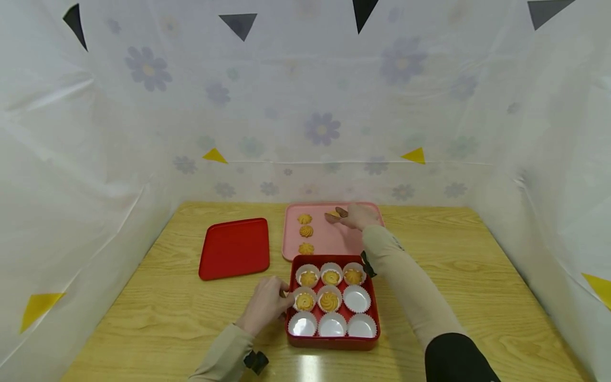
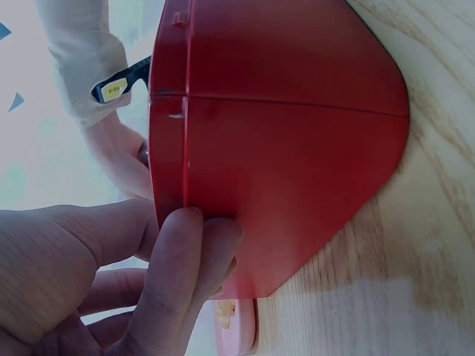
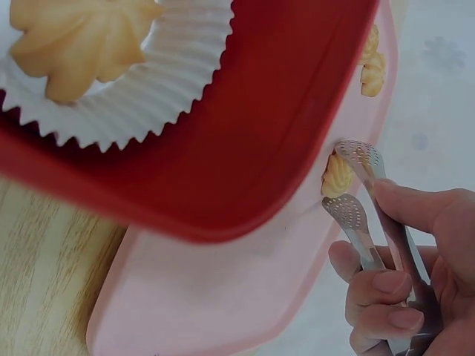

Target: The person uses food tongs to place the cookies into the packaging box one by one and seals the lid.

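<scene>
My left hand (image 1: pixel 267 306) grips the left wall of a red square box (image 1: pixel 334 343), thumb at the rim and fingertips against the outer side in the left wrist view. Frilled white paper cups (image 1: pixel 361 326) line the box; the back row and the left two of the middle row hold piped cookies (image 1: pixel 329 301). Over the pink tray (image 1: pixel 329 241), my right hand (image 1: pixel 360 216) holds metal tongs (image 3: pixel 399 248). Their perforated tips stand on either side of a cookie (image 3: pixel 338 176) on the tray; whether both touch it I cannot tell.
Several more cookies (image 1: pixel 306 231) lie in a column on the tray's left side. Left of that tray is a flat red lid or tray (image 1: pixel 235 249) on the wooden table (image 1: pixel 143 318). A white flowered sheet (image 1: pixel 305 106) hangs behind and at both sides.
</scene>
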`<state>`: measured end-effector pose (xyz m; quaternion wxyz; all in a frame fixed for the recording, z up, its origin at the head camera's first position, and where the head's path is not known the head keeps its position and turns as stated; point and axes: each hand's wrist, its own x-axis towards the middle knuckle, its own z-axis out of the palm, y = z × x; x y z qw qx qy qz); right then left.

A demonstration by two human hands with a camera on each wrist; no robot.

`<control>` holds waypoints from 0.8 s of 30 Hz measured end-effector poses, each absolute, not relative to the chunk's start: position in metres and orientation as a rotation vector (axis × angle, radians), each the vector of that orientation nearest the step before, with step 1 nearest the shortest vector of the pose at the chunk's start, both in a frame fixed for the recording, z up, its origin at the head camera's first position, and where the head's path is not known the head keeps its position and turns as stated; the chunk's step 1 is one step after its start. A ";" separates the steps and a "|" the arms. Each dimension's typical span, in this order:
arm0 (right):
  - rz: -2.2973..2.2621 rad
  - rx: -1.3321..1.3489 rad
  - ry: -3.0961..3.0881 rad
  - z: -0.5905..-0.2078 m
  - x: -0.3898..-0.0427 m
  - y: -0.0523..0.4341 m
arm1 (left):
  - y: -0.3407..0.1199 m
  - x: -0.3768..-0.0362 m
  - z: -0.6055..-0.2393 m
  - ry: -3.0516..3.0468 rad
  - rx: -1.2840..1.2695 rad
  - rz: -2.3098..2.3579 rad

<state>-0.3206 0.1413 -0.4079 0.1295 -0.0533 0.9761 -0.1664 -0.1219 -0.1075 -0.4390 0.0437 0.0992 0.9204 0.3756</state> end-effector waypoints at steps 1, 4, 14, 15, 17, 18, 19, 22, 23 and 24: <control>-0.482 -0.155 2.837 -0.408 -0.321 0.141 | -0.107 -0.122 -0.439 2.817 0.303 1.144; -0.468 -0.162 2.839 -0.409 -0.321 0.140 | -0.107 -0.122 -0.439 2.834 0.307 1.128; -0.448 -0.192 2.856 -0.407 -0.321 0.139 | -0.107 -0.122 -0.439 2.841 0.312 1.124; -0.444 -0.198 2.858 -0.407 -0.322 0.139 | -0.107 -0.122 -0.439 2.841 0.313 1.125; -0.431 -0.202 2.863 -0.407 -0.322 0.139 | -0.107 -0.122 -0.439 2.843 0.315 1.125; -0.425 -0.203 2.867 -0.407 -0.322 0.139 | -0.108 -0.122 -0.439 2.844 0.316 1.123; -0.419 -0.201 2.869 -0.407 -0.322 0.139 | -0.108 -0.122 -0.439 2.847 0.318 1.119; -0.413 -0.189 2.872 -0.407 -0.321 0.140 | -0.108 -0.122 -0.439 2.853 0.321 1.111; -0.415 -0.187 2.872 -0.407 -0.321 0.140 | -0.108 -0.122 -0.439 2.855 0.323 1.110; -0.411 -0.185 2.871 -0.407 -0.321 0.140 | -0.108 -0.122 -0.439 2.856 0.323 1.109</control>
